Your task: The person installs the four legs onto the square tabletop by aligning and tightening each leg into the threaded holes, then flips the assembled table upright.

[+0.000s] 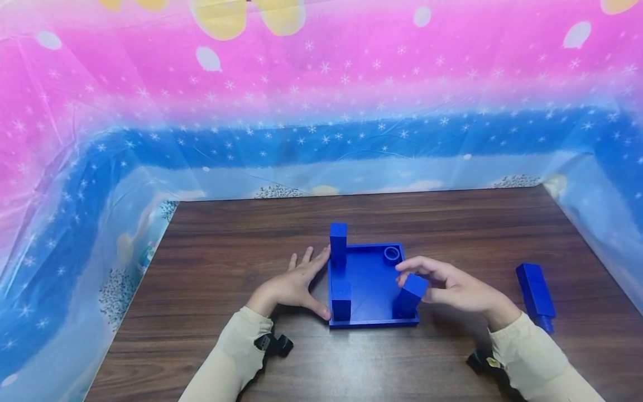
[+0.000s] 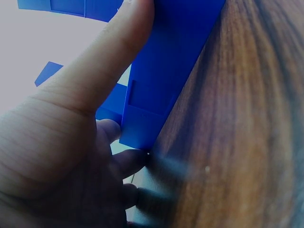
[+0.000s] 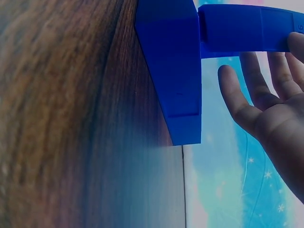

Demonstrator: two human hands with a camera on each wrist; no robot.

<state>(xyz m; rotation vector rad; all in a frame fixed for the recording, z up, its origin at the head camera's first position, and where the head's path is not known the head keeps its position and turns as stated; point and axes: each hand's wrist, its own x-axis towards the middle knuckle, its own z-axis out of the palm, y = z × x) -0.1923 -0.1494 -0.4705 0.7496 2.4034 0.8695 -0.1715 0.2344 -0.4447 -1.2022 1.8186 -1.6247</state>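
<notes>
A square blue tray-like base [image 1: 374, 285] with a raised rim lies on the table. Blue square legs rise from three corners: far left leg [image 1: 339, 243], near left leg [image 1: 341, 301] and near right leg [image 1: 411, 293]. At the far right corner is a round socket [image 1: 392, 255]. My left hand [image 1: 293, 285] rests along the base's left side, fingers spread, thumb at the near corner. My right hand [image 1: 459, 285] holds the near right leg, thumb [image 3: 297, 45] on one side and fingers [image 3: 254, 78] behind. Its little finger stands away from the leg.
A loose blue leg [image 1: 536, 290] with a threaded end lies on the brown wooden table [image 1: 231, 234], right of my right hand. A patterned pink and blue cloth [image 1: 321, 111] hangs around the back and sides. Black straps [image 1: 273, 345] circle both wrists.
</notes>
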